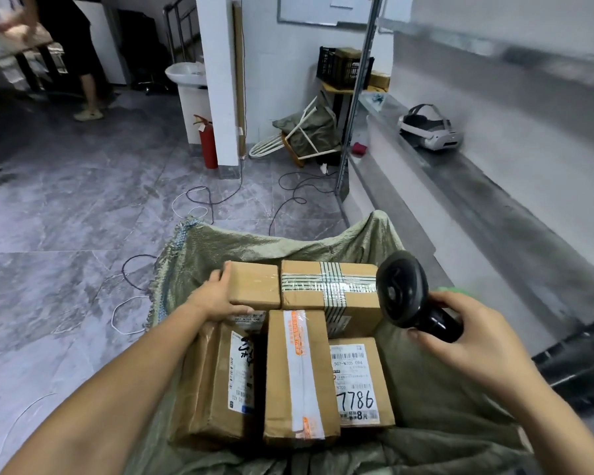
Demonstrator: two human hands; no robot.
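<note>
Several brown cardboard parcels lie in an open green woven sack [240, 241] in front of me. My left hand [216, 296] grips a small plain box [254, 286] at the back left, thumb along its near edge and fingers on its left side. My right hand [470, 330] holds a black barcode scanner [405, 296] by the handle, its round head over the right side of the pile. Beside it sits a box with striped tape [330, 286]. Nearer me are a long box with orange tape [299, 375], a box marked 7786 [357, 382] and a labelled box on the left [220, 382].
A grey conveyor [494, 186] runs along the right with a white headset [429, 128] on it. Cables [199, 200] trail over the tiled floor. A red fire extinguisher [208, 142] stands by a pillar, near a tipped white rack with a green sack [306, 132]. A person stands far left [79, 53].
</note>
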